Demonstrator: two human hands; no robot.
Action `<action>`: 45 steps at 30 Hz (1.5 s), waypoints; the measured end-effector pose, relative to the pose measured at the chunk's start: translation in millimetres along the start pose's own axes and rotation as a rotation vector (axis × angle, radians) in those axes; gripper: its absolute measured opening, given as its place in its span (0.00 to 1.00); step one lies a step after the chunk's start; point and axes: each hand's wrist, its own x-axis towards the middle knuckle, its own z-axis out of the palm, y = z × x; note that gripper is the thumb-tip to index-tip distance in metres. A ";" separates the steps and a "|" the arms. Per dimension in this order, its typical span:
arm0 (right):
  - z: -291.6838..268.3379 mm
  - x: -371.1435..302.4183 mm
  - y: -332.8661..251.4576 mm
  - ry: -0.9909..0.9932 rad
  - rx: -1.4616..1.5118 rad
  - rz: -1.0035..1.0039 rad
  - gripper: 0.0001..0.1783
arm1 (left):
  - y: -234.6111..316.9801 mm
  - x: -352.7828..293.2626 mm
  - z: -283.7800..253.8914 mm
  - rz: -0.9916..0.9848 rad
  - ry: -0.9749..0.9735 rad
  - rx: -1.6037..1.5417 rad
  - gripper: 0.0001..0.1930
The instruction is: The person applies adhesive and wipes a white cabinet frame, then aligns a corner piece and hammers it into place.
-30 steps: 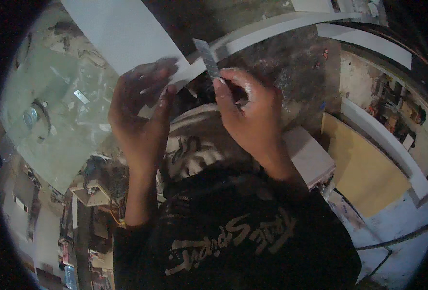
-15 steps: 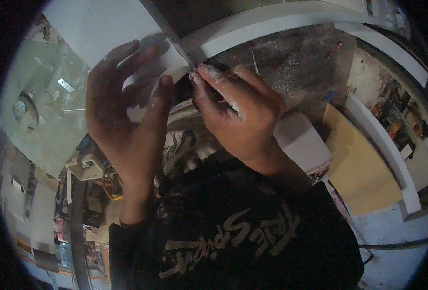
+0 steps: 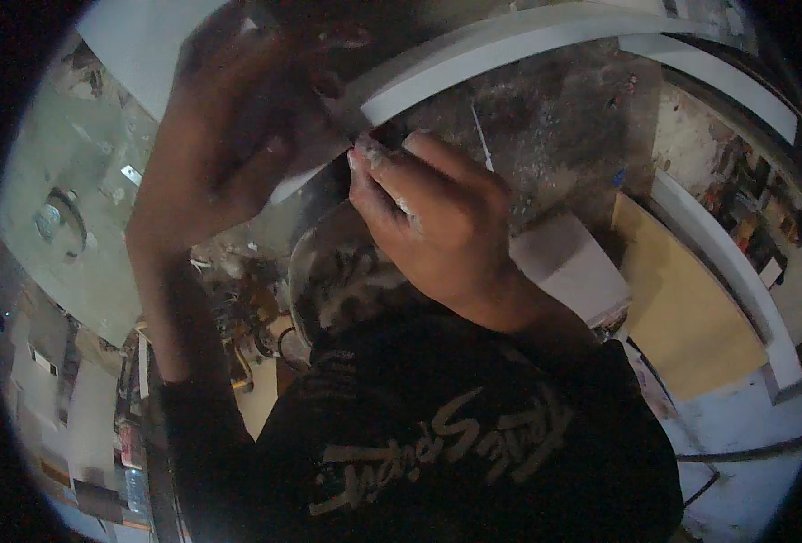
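A smooth white panel reaches in from the upper left, and its near end lies under my hands. My left hand is over the panel's edge, its fingers spread and reaching across it, somewhat smeared by motion. At the panel's near corner my right hand has thumb and forefinger pinched together, with white dust or paste on them. Whatever sits between those fingertips is too small and dark to make out. Most of the panel's edge is hidden behind my left hand.
A long white board arcs across the far side. To the right are a pale box, a tan board and another white board. A greenish surface at the left bears a ring-shaped object.
My left hand has moved up and slightly left, now covering the panel's grey edge. My right hand has shifted a little left, still pinching. The panel's visible part has shrunk.
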 end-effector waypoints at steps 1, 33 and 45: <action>-0.8 0.2 0.5 -0.016 -0.021 0.001 0.07 | 9.4 9.5 0.3 -0.005 0.004 0.000 0.33; -6.8 6.8 -17.8 -0.094 -0.063 0.092 0.06 | 55.8 45.0 -12.5 -0.036 0.035 0.157 0.14; -5.8 3.3 -17.4 -0.057 -0.002 0.115 0.08 | 59.4 47.2 -10.1 -0.063 0.052 0.156 0.15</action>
